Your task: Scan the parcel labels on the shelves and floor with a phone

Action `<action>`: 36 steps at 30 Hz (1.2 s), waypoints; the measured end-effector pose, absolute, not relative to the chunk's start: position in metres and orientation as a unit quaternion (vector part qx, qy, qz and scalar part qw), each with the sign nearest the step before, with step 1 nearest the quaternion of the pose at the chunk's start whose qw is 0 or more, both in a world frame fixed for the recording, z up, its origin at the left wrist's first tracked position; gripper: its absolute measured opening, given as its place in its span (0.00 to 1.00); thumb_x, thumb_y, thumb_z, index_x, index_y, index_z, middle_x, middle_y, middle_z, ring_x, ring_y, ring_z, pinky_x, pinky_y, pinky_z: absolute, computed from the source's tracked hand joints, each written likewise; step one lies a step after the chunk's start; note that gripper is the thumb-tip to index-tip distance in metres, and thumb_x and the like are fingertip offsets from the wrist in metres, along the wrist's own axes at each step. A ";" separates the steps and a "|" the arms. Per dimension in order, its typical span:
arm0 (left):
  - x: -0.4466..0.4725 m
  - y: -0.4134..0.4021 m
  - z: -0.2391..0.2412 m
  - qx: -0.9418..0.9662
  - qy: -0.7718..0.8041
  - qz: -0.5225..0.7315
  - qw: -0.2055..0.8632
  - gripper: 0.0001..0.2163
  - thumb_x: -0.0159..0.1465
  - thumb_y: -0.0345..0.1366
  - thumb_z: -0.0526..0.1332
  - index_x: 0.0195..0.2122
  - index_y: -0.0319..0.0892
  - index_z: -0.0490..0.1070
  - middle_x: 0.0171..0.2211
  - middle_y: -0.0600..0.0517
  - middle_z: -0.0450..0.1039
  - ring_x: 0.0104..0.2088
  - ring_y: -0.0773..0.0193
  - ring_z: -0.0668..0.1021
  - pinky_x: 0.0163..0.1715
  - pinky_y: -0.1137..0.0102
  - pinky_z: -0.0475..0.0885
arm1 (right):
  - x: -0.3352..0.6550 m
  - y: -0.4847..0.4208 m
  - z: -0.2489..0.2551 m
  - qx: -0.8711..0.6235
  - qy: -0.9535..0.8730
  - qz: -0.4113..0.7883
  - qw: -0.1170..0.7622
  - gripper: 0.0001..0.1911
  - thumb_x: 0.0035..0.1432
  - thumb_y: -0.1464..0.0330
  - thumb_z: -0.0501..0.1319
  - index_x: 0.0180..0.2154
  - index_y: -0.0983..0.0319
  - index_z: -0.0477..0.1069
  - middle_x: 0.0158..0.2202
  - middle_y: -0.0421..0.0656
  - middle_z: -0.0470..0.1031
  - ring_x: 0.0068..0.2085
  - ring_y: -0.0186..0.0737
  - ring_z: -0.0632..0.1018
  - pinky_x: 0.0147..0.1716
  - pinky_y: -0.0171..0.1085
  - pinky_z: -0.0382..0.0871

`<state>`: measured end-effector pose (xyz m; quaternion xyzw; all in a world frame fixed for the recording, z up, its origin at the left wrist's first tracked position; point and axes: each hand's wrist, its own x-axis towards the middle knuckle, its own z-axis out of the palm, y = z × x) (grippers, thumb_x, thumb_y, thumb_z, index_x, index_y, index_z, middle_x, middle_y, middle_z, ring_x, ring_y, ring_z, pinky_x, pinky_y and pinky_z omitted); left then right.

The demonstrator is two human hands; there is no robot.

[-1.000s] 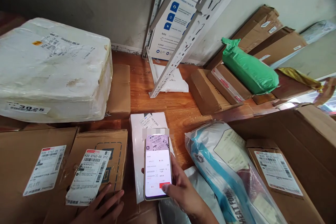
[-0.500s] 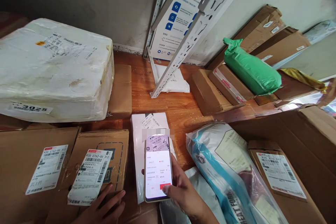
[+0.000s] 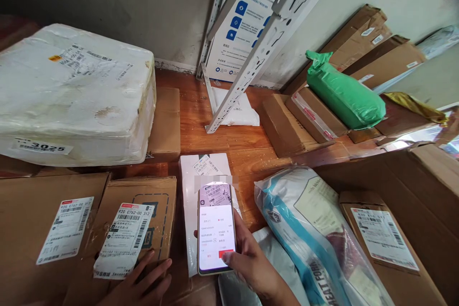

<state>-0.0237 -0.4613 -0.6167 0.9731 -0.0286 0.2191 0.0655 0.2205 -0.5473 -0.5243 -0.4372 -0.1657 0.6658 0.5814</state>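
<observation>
A smartphone is gripped in my right hand, the thumb on a red button low on its lit screen. The screen shows a label picture above lines of text. Under and beyond the phone lies a white parcel with a shipping label near its far end. My left hand rests, fingers spread, on a cardboard box whose label lies just beside the fingertips. To the left, another labelled cardboard box sits against it.
A large white foam box stands at the upper left. A metal shelf upright rises from the wooden floor. To the right are a clear plastic bag, a green wrapped parcel and several cardboard boxes.
Hardly anything differs. The view has shifted very slightly; both hands keep their places, the right thumb still on the phone's red button.
</observation>
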 end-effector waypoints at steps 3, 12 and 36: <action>-0.023 -0.460 -0.617 0.972 -0.029 0.221 0.069 0.11 0.62 0.51 0.62 0.28 0.53 0.73 0.39 0.63 0.75 0.50 0.57 0.67 0.56 0.53 0.50 | 0.220 -0.546 -0.524 -0.424 -0.167 0.671 0.585 0.37 0.51 0.68 0.71 0.60 0.51 0.60 0.56 0.43 0.76 0.56 0.48 0.75 0.52 0.45 0.68; -0.022 -0.456 -0.610 0.970 -0.028 0.224 0.094 0.10 0.66 0.47 0.58 0.29 0.56 0.73 0.38 0.60 0.75 0.50 0.56 0.67 0.62 0.50 0.40 | 0.222 -0.549 -0.529 -0.441 -0.182 0.666 0.573 0.36 0.52 0.68 0.70 0.60 0.50 0.60 0.56 0.42 0.75 0.56 0.50 0.75 0.50 0.44 0.67; -0.021 -0.455 -0.605 0.971 -0.014 0.220 0.092 0.08 0.62 0.49 0.62 0.30 0.56 0.74 0.38 0.63 0.75 0.51 0.59 0.68 0.62 0.54 0.45 | 0.219 -0.576 -0.524 -0.493 -0.081 0.647 0.576 0.43 0.46 0.68 0.72 0.61 0.55 0.56 0.53 0.49 0.77 0.54 0.51 0.76 0.48 0.45 0.69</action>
